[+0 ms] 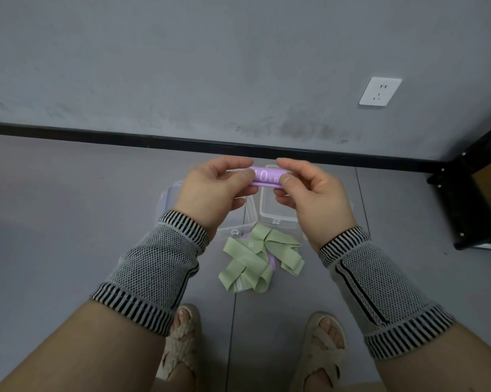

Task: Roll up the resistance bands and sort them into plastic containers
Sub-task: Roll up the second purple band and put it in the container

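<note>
I see both hands up in front, over the gray floor (68, 222). The left hand (210, 190) and the right hand (312, 196) hold a rolled purple band (267, 178) between them. The roll lies sideways, like a little log. Each hand pinches one end of it with the thumb and the bent fingers. White marks on the roll read like "0 LB", and the thumbs hide a bit of them.

Under the hands, two clear plastic boxes sit on the floor. The left box (170, 199) is mostly hidden behind the left hand. The right box (278, 213) is open, and I see nothing inside the part that shows. The two boxes sit just beside each other.

Closer to me, a pile of loose green bands (255, 264) lies on the floor, right by the near edges of the boxes. They are flat and tangled, and one has "30" on it. A little bit of another purple band (272, 261) peeks out from under the green ones.

Both wrists wear gray knit sleeves with black and white stripes. At the bottom I see two feet in pale woven sandals (320, 355). A white wall socket (380, 91) is on the gray wall, and a black frame (476, 193) stands at the right.
</note>
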A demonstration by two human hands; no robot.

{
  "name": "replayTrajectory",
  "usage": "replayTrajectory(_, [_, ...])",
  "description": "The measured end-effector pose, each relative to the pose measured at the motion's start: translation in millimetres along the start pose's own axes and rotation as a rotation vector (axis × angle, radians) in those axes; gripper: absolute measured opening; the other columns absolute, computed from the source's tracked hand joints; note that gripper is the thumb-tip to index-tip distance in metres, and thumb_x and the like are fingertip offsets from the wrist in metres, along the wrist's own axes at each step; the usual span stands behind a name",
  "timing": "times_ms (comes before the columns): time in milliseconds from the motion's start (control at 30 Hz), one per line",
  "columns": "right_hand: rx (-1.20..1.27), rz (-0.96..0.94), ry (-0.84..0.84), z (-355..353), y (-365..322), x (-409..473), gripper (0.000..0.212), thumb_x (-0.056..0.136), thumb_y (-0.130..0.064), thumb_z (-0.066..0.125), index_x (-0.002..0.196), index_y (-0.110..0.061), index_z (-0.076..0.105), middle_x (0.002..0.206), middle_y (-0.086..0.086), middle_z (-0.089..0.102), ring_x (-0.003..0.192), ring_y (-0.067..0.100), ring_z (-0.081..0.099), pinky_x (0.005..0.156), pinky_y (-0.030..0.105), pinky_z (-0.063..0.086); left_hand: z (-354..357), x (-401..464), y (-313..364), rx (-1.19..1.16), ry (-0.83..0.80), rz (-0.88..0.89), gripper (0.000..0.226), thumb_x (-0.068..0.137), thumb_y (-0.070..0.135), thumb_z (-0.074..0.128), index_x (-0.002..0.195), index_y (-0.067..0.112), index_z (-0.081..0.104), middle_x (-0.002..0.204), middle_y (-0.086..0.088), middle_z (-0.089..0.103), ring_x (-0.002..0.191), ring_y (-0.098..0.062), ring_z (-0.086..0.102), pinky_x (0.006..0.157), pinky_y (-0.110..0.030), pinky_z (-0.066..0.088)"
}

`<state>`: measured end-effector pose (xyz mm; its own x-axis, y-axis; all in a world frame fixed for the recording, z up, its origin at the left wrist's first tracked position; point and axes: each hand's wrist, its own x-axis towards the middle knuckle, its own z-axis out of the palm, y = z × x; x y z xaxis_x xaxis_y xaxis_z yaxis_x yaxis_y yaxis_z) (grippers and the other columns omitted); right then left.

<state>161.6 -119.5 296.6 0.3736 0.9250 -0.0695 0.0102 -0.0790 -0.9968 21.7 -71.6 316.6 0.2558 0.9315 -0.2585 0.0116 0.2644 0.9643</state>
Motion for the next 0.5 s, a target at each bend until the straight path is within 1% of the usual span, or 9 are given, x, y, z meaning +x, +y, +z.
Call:
replayTrajectory(100, [0.062,0.027,0.048,-1.3,0.0,1.0,0.018,0.090,-0.004,0.059,0.098,-0.020,0.062,0.079,0.002,0.069,0.068,0.008,0.066,0.074,0.025,0.056,1.2,-0.2,-0.2,-0.024,-0.005,-0.008,0.012,0.087,0.005,0.062,0.091,0.015,0.066,0.073,0.001,0.070,0.066,-0.005,0.067,0.061,-0.017,0.051])
replayTrajectory(233, [0.141,0.098,0.065,-2.6,-1.2,0.9,0.008,0.089,-0.010,0.063,0.094,-0.013,0.067,0.080,0.007,0.071,0.071,0.016,0.068,0.074,0.031,0.058,0.4,1.3,-1.5,-0.041,-0.007,-0.002,0.013,0.085,0.001,0.062,0.087,0.014,0.065,0.073,-0.001,0.071,0.067,-0.008,0.068,0.063,-0.018,0.053])
replayTrajectory(367, [0.103,0.097,0.063,-4.0,-0.2,1.2,0.008,0.088,-0.011,0.065,0.094,-0.014,0.069,0.075,0.006,0.070,0.066,0.014,0.067,0.065,0.026,0.055,0.0,2.9,-3.4,-0.025,-0.011,0.005,0.013,0.084,0.001,0.063,0.087,0.014,0.065,0.076,-0.003,0.071,0.070,-0.010,0.069,0.066,-0.021,0.055])
replayTrajectory(500, [0.075,0.091,0.079,-4.0,1.2,2.4,0.010,0.087,-0.010,0.066,0.095,-0.013,0.070,0.075,0.007,0.070,0.063,0.012,0.065,0.063,0.025,0.054,0.2,4.0,-6.7,0.021,-0.005,0.030,0.014,0.083,0.002,0.065,0.086,0.015,0.066,0.076,-0.003,0.071,0.071,-0.010,0.069,0.063,-0.019,0.055])
